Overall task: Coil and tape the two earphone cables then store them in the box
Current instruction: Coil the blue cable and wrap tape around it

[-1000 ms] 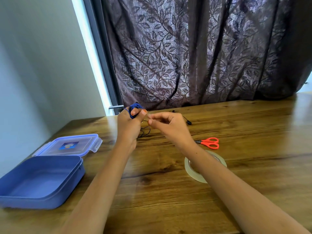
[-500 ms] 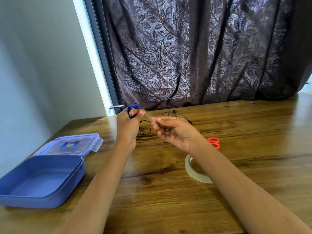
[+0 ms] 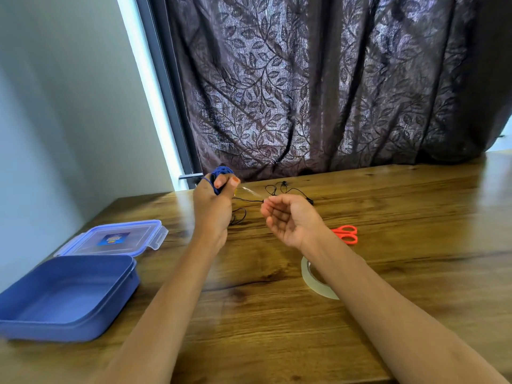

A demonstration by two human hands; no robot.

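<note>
My left hand is raised over the table, shut on a coiled blue earphone cable wound around its fingers. A clear strip of tape sticks out from the coil toward my right hand, which is palm up with fingers loosely curled, its fingertips at the strip's far end. A black earphone cable lies loose on the wood behind both hands. The open blue box sits at the left front, its clear lid flat behind it.
A roll of clear tape lies partly under my right forearm. Orange-handled scissors lie to the right of my right wrist. A dark leaf-patterned curtain hangs behind the wooden table.
My right hand has drawn away from the left, turned palm up and loosened its fingers. The tape strip now shows stretched between the two hands. The left hand kept the blue coil.
</note>
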